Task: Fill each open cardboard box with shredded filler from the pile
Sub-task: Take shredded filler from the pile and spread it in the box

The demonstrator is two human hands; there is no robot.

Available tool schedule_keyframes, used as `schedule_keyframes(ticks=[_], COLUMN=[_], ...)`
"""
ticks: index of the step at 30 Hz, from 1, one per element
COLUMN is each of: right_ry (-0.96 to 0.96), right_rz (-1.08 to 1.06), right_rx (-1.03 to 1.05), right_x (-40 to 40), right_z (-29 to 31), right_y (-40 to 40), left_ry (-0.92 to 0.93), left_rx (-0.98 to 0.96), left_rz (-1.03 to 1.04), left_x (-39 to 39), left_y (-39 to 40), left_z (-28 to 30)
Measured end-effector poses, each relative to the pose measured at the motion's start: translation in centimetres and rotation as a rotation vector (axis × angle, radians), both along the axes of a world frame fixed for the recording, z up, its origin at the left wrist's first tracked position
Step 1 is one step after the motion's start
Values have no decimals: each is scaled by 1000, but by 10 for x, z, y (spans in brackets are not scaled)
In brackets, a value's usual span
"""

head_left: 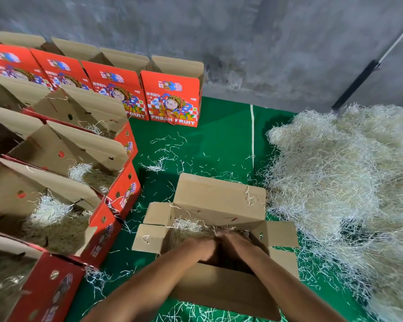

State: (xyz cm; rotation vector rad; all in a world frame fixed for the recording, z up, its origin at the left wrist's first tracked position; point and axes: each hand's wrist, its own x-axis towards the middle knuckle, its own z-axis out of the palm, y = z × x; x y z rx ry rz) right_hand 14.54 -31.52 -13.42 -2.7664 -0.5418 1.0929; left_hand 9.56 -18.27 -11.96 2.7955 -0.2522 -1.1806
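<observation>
Both hands, the left hand [201, 248] and right hand [236, 246], are sunk together into the open brown cardboard box [219, 203] on the green mat [219, 140], pressing on pale shredded filler [189, 226]; their fingertips are hidden, so the grip is unclear. The big pale filler pile [349, 182] lies just right. Red printed boxes [172, 98] read "FRESH FRUIT"; other lettering is unreadable.
</observation>
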Motion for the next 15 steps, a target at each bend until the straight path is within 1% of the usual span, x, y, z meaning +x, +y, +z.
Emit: schedule_keyframes(ticks=[2,4,8,10,11,13,15], right_ry=[81,89,86,67,27,-86,-259], right_rz=[57,84,32,2,-21,-18,83], right_rx=[-90,-155,-98,-1,43,0,-105], right_x=[-2,-3,-5,-8,-7,-6,-5], right_z=[1,-1,1,3,4,9,17], right_y=[0,1,3,2,1,3,7], left_ry=[96,173,194,138,103,-21,-188], left_rx=[21,14,17,22,21,12,12], left_rz=[28,41,106,128,124,110,89], left_x=[-5,-8,-9,-9,-11,-10,-6], left_y=[-1,0,1,2,3,5,3], left_z=[-7,-11,-9,-10,-7,-3,0])
